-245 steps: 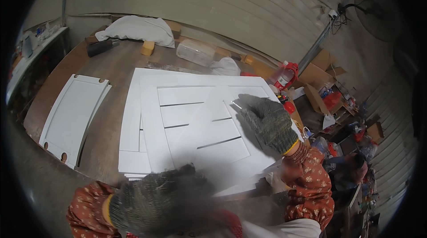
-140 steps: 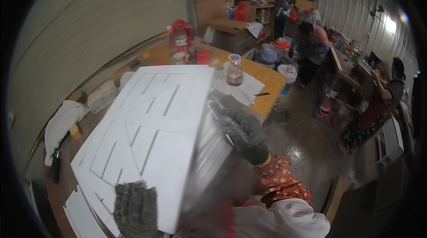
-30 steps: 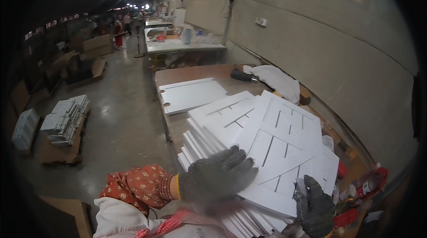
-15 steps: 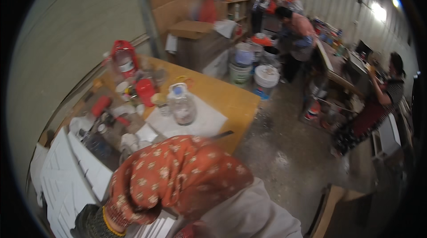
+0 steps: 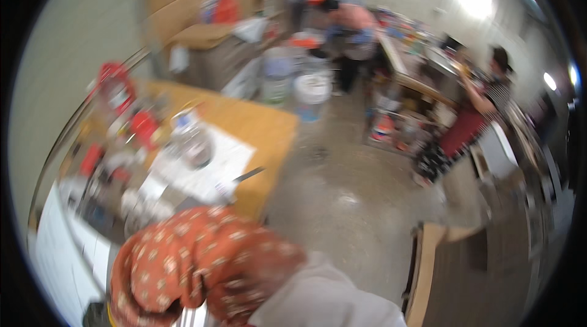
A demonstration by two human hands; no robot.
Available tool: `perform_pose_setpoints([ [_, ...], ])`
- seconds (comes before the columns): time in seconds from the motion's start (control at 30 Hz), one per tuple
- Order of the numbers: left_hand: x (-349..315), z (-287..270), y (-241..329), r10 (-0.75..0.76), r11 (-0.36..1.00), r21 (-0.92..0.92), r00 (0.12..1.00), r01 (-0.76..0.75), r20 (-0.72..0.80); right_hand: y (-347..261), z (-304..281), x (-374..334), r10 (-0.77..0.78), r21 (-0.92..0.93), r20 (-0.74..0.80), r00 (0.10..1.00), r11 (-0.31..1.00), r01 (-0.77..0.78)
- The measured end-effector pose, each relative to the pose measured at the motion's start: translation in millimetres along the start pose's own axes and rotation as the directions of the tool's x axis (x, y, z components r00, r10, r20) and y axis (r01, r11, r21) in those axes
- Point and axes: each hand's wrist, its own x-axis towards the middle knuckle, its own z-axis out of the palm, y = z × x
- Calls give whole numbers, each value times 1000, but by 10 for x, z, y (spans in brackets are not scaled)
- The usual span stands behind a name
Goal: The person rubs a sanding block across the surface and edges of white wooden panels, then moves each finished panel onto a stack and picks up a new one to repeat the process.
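Below the yellow table, white panels lie lower left, visible long edges slanting down rightward. Beside them is the gloved right hand, mostly cropped; I cannot tell its fingers' state. The red-wrapped bottle's label is blurred.

No text, number or sign can be read; motion blur reduces every label to colour. Left of the jug, a bottle in red wrapping has 1 pale label, its print lost. Under the jug, the paper shows no legible writing. Beyond the jug to the right, 1 bucket bears a smeared green patch. Much farther right of the jug, a red and white tub is illegible. Nearer than the jug and left, the panels show nothing readable.
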Motion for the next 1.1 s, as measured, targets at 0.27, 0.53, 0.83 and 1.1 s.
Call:
perform_pose_setpoints([
  [0.27, -708, -717, -247, -221, 931, -264, 964, 253, 147, 84, -1003, -382, 81, -11, 251, 965, 997, -80],
  [0.53, -1782, -935, -163, -626, 392, -841, 778, 373, 53, -52, -699, 23, 40, 75, 442, 896, 994, -81],
  [0.83, -1168, -466, -296, -572, 782, -414, 800, 465, -182, 113, -657, 290, -93, -30, 589, 803, 990, 137],
  [1.1, -1144, -499, -242, -656, 721, -407, 742, 560, -140, 198, -402, 292, -273, -56, 510, 816, 936, 348],
])
